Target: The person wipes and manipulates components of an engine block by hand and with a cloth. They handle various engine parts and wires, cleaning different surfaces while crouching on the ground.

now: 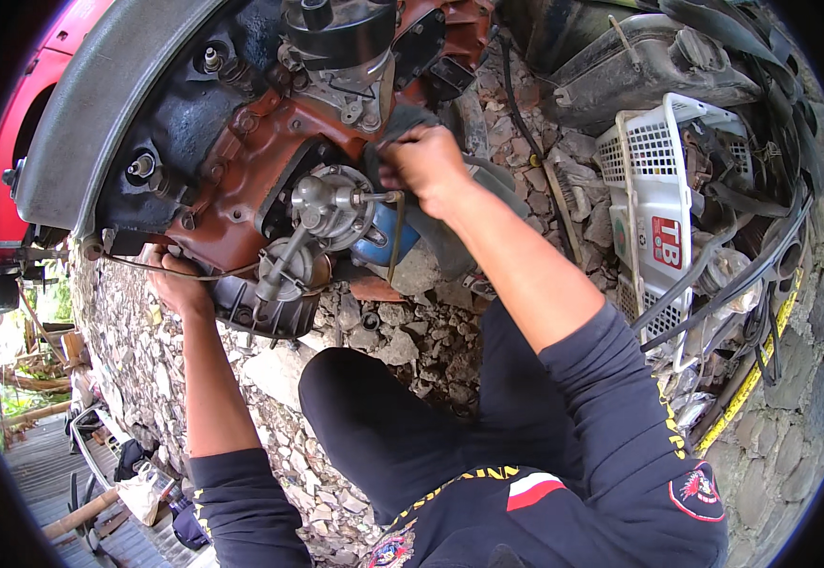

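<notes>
A reddish-brown and black engine [241, 222] takes up the upper left, above ground [241, 364] strewn with broken stone. Well to its right lies a white plastic crate [623, 241] with latticed sides, crammed with grimy parts and hoses. On the engine's near side, toward its lower right corner, sits a metal fuel pump [322, 201], and just right of it a blue oil filter [385, 232], partly hidden. A dark cloth [410, 117] is at the engine's right edge, above the filter. The right hand [428, 168] is clenched on it, fingers curled in. The left hand [180, 284] lies against the engine's lower left edge, beside the black oil pan [275, 308]; its fingertips are hidden, so I cannot tell whether it grips or merely steadies. Smallest are two spark plugs [211, 59] [142, 166] along the engine's left part.

The step in hand looks like wiping down the engine's right edge. The next stroke would call for a firm hold on the bunched cloth, careful pressure around the pump's fittings, and a steady left hand.
</notes>
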Motion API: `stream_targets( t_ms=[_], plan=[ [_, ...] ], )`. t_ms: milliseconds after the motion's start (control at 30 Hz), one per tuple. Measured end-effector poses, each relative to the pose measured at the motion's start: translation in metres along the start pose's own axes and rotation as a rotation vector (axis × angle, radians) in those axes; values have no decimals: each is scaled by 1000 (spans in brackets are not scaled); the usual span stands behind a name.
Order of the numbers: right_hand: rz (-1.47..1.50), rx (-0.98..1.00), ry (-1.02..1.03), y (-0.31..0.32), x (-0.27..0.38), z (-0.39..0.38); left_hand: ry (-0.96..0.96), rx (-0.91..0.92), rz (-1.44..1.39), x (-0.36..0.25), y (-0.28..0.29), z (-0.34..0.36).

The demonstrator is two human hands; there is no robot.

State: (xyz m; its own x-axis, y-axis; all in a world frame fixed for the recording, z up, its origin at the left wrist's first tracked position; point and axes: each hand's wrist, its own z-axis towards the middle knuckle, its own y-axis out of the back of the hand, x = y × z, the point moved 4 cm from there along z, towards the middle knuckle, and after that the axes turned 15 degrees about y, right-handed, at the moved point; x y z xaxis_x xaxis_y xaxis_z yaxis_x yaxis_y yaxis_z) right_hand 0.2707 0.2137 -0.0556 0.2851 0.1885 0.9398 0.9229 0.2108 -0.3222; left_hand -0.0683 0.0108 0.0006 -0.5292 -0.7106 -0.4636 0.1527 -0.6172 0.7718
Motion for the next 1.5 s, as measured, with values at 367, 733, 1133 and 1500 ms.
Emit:
stream_targets(
  t_ms=[367, 733, 1133, 1500],
  plan=[
    [5, 80, -65, -17, -10, -5, 51, 61, -21, 7, -1, -3],
    [-663, -268, 479, -1, 12, -2, -208, -28, 206, 8, -5, -3],
    [-627, -187, 722, 13, 11, 38, 47, 47, -34, 1, -5, -6],
    [-1067, 309, 589, 13, 24, 8, 38, 90, -93, 9, -2, 5]
  ],
)
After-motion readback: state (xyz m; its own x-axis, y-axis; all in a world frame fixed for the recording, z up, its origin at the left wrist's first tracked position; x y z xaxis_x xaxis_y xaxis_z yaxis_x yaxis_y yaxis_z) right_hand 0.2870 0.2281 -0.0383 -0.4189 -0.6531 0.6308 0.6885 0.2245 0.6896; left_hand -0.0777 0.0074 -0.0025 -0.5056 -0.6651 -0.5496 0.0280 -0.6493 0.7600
